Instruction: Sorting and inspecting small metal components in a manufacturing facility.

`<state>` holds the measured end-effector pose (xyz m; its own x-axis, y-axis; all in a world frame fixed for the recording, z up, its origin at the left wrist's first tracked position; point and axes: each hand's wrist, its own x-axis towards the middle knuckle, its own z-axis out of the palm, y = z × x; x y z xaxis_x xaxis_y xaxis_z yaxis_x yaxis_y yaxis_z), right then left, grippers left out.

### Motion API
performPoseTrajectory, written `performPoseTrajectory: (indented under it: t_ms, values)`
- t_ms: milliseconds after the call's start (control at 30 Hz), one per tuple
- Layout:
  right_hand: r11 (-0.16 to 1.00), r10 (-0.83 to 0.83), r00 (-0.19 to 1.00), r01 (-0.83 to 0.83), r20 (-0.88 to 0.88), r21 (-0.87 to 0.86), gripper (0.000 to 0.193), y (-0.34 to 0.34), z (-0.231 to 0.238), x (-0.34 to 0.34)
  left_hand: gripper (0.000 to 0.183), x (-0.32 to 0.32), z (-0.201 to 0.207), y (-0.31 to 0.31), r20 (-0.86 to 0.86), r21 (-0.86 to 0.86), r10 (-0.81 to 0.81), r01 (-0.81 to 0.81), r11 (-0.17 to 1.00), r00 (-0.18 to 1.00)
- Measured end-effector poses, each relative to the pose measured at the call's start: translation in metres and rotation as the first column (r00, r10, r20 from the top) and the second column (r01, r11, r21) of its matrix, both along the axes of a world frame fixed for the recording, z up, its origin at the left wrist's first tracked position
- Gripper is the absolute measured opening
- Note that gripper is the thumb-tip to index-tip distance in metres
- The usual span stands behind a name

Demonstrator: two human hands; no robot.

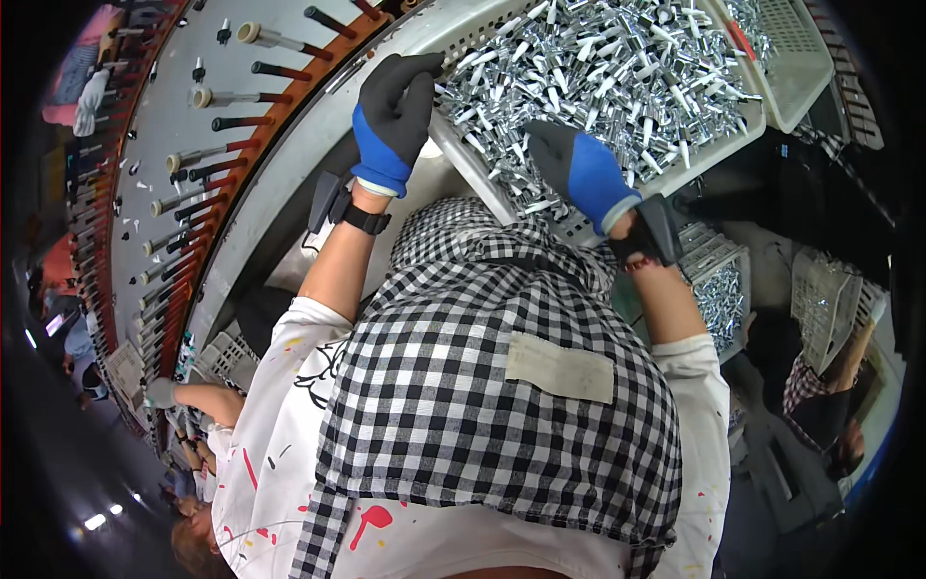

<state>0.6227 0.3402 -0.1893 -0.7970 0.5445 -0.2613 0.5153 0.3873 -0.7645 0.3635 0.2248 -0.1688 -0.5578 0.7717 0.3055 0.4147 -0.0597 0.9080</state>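
Both my hands wear blue gloves with black-coated fingers. My left hand (391,124) is raised beside the near left corner of a pale plastic crate (473,166). Its fingers are bent together toward the crate, and a tiny pale bit shows at their tips, too small to name. Inside the crate lies a heap of small shiny silver pieces (588,82) with white tips. Over the heap's near side, my right hand (579,174) reaches down with fingers pressed together. The fingertips are against the pieces, and whatever they hold is hidden.
A curved grey line (207,58) runs along the left, edged with black and red upright rods (241,123). Another crate (796,72) adjoins at the right; a lower crate of silver pieces (719,299) stands below. Co-workers are at left and right, one holding a crate (827,304).
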Motion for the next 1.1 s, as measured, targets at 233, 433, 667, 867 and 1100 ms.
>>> performPoseTrajectory:
  t_ms: [233,433,667,867,1100]
  values:
    - [0.897,-0.106,0.943,-0.046,0.315,0.439,0.024,0.023,-0.043,-0.023,0.021,-0.006,-0.011,-0.003,-0.036,0.005,-0.046,0.046,0.999,0.998]
    - [0.673,0.009,0.98,-0.153,0.199,0.724,0.012,0.028,-0.065,-0.018,0.023,0.0,0.012,-0.009,-0.079,0.016,-0.03,0.032,0.999,0.996]
    - [0.755,0.062,0.794,-0.433,0.605,0.492,0.02,0.038,-0.087,-0.047,0.036,-0.062,0.031,0.005,-0.177,0.193,0.353,-0.319,0.928,0.919]
    - [0.784,0.112,0.862,-0.383,0.495,0.489,0.02,0.058,-0.087,-0.044,0.068,-0.14,0.051,0.059,-0.156,0.034,0.257,-0.255,0.966,0.954]
    - [0.962,0.02,0.979,-0.074,0.201,0.264,0.039,0.025,0.006,-0.001,0.027,-0.167,-0.001,0.022,-0.176,0.158,0.339,-0.314,0.936,0.924]
